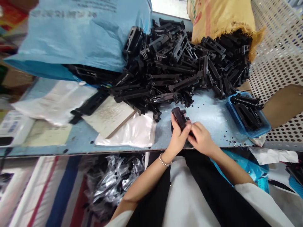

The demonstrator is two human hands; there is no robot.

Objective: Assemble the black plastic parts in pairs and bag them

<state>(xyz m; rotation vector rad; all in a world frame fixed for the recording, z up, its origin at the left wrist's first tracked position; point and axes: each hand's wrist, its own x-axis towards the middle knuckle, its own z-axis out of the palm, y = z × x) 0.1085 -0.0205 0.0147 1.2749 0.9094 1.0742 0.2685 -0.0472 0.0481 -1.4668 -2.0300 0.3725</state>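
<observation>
Close to the table's front edge, my left hand [178,134] is wrapped round a black plastic part [179,117], long and narrow, tilted with its upper end away from me. My right hand [200,136] is closed at the lower end of the same part, fingers pressed against it. My fingers hide much of its lower half. Beyond my hands spreads a large heap of similar black plastic parts [175,69], many with slotted frames.
A blue bag [78,34] and a yellow sack [220,15] spill parts at the back. On the right stands a blue basket [265,126] with several parts, beside a perforated white panel [274,47]. A flat board [110,116] and plastic bag [142,132] lie left.
</observation>
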